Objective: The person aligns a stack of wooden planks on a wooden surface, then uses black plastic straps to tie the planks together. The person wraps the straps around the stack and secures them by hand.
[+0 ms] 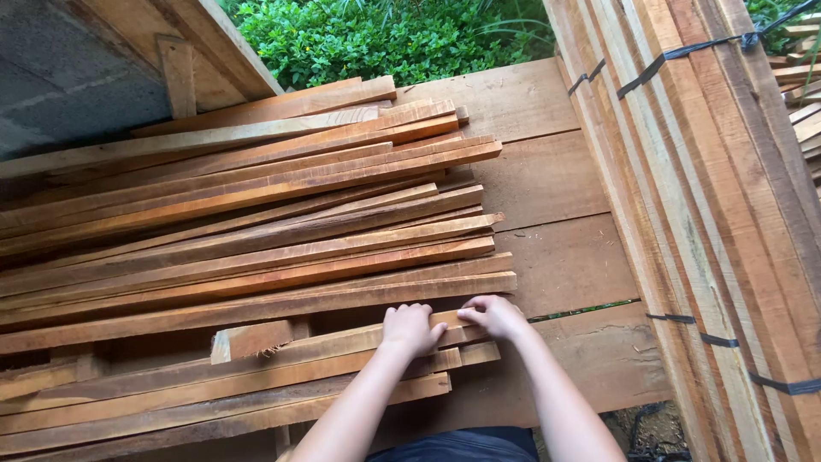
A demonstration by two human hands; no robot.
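On rough-sawn slats [256, 282], both hands [410, 328] [494, 315] grasp one strip's [342, 346] end.

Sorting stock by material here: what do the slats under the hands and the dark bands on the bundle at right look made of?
The slats look like rough-sawn, unfinished wood: reddish-brown grain, splintered ends, no sheen. The dark bands look like thin plastic strapping, flat and matte, though metal cannot be ruled out. Both the left hand and right hand rest on one slat.

The wood strips [239, 231] run off the left edge (their far ends unseen).
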